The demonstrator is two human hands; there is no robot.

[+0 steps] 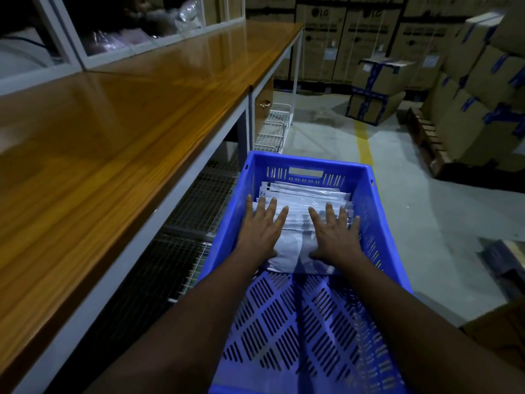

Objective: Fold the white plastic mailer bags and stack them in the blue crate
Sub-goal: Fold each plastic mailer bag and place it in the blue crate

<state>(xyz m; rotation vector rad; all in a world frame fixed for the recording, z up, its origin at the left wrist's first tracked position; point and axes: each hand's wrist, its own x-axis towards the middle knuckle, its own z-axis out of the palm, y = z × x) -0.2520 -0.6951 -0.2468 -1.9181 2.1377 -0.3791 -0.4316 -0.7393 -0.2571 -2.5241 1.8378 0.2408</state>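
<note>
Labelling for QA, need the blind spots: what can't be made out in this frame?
Head view only.
- Count of white mailer bags: they overlap, lower ones buried.
- Fold of the top bag: covered by left hand and right hand, both flat on it.
- Near end of blue crate: cut off by bottom edge.
- Shelf contents: dark and blurred.

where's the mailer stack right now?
Head view, lower centre: the mailer stack lies in the far half of the blue crate, near its far wall, under the flat left hand and right hand. The wooden table stands to the crate's left.
</note>
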